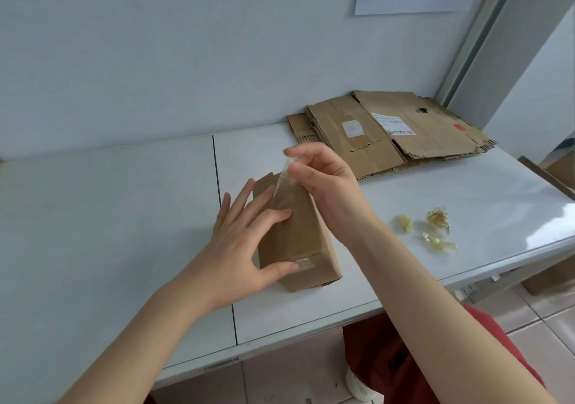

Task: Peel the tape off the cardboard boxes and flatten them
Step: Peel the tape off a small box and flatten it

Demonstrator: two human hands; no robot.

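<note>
Head view, centre frame: left hand (245, 241), fingers straight, is bracing the box (298, 248) while the right hand (326, 182), pinching what seems clear tape (281, 185), is peeling upward.

The box (298, 241) lies on the table (124, 216), with the left hand (242, 241) on its left side and the right hand (329, 182) above its far end, pinching tape (283, 182). Flattened boxes (404, 129) lie behind it to the right, and tape wads (437, 218) lie right of it.

Brown cardboard box (298, 241); yellowish tape scraps (437, 218); white table (435, 192); red trousers (404, 357).
</note>
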